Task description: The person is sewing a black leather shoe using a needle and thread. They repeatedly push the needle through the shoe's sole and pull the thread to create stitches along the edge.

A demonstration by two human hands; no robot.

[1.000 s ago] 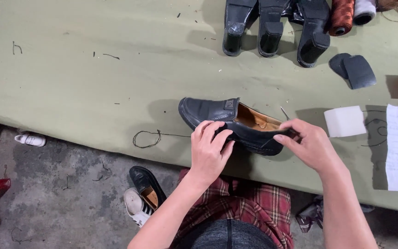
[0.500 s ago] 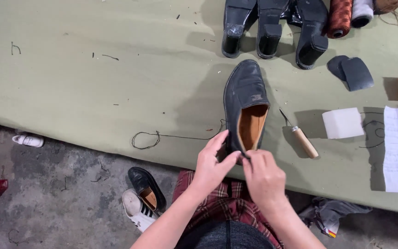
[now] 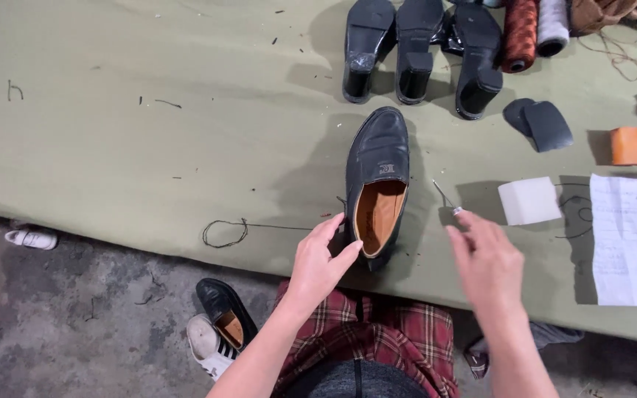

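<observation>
Head view: black loafer now stood toe-away on green table. Left hand, fingers spread, is kept against its heel side; right hand, moved right of loafer, is closed on awl.

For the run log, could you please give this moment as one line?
left hand: steadies black loafer | right hand: grasps awl | surface: green table

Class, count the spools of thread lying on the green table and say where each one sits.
2, both at the table's far right edge: a rust-brown spool and a white spool beside it. Others may lie beyond the frame.
</observation>
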